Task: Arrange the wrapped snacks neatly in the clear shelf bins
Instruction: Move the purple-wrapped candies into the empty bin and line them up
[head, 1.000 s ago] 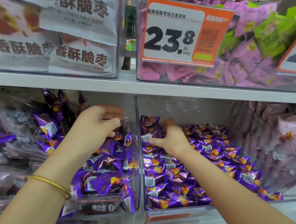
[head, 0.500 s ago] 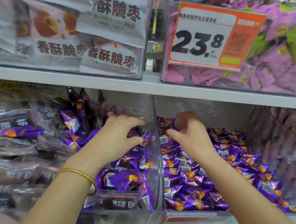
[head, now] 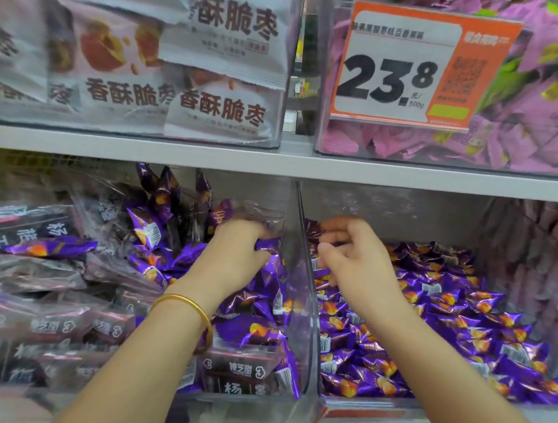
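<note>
Two hands are working in the lower shelf row, one in each clear bin. The left hand (head: 234, 258), wearing a gold bangle (head: 191, 309) on the wrist, is reaching into the left bin (head: 232, 409) and curling its fingers down round purple wrapped snacks (head: 430, 330) at the top of that heap, so it is gripping them. The right hand (head: 357, 268) is hovering over the back of the right bin (head: 362, 416), just beside the clear divider wall (head: 302, 300), with its fingers curled. One purple wrapper is sitting right at its fingertips, but I can't tell whether it is pinching it or holding nothing. The purple wrapped snacks are lying loose in both bins: spreading in a low, fairly even layer across the right one, and piling higher and messier in the left one, where they are mixing with dark packets (head: 237, 369) standing against the front wall. More dark packets are stacking up further left. Above, the shelf board (head: 276, 161) is carrying a bin of white jujube bags (head: 218, 50) and a bin of pink wrapped pieces (head: 519, 140) wearing an orange 23.8 price tag (head: 406, 66).
</note>
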A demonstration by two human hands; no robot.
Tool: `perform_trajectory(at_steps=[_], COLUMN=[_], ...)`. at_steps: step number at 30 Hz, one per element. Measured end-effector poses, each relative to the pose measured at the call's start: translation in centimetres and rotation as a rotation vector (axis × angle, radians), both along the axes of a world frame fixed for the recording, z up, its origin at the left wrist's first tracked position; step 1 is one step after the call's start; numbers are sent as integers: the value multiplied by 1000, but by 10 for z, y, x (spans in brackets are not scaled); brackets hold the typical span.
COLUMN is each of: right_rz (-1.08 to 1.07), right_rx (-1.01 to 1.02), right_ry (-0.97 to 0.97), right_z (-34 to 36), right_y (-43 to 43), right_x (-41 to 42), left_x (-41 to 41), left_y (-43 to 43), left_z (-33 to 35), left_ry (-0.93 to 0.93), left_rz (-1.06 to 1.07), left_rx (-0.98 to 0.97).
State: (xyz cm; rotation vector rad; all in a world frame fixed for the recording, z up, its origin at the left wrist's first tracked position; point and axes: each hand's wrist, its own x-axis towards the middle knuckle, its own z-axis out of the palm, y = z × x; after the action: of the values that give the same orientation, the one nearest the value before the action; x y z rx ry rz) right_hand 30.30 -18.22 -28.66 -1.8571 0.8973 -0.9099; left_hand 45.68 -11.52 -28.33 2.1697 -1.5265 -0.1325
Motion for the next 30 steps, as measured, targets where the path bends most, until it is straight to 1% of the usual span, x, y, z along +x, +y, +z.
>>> perform_trajectory(at_steps=[3, 4, 6, 8, 11, 14, 15, 17, 19, 21, 23, 26, 30], right_rz=[11, 20, 54, 113, 188, 272, 312, 391, 440, 394, 300, 177, 69], right_rx=[-1, 3, 25, 45, 32, 88, 129, 289, 453, 537, 579, 586, 415], right_ry=[-93, -126, -160, -133, -17, -87, -123, -231, -313, -317, -302, -227, 67], right_z=[7, 11, 19, 26, 33, 39, 40, 41, 42, 40, 36, 26, 11], right_y=[7, 9, 16, 21, 26, 26, 25, 18, 9, -4, -20, -37, -46], right_x=[1, 0, -1, -1, -3, -8, -12, -20, -28, -38, -48, -61, -68], left_x=[2, 2, 2, -3, -15, -25, -27, -31, -36, -40, -40, -40, -42], left_y=[15, 21, 32, 40, 44, 45, 45, 42, 38, 35, 31, 26, 24], left_z=[16, 21, 28, 32, 38, 42, 41, 39, 36, 33, 30, 25, 23], left_ry=[211, 323, 603, 827, 985, 1114, 1128, 1121, 1041, 885, 838, 898, 947], left_rz=[43, 55, 52, -13, -158, -301, -317, -318, -315, -260, -175, -94, -59], left_rx=[-183, -248, -350, -389, -433, -463, -465, -460, -431, -383, -360, -349, -341])
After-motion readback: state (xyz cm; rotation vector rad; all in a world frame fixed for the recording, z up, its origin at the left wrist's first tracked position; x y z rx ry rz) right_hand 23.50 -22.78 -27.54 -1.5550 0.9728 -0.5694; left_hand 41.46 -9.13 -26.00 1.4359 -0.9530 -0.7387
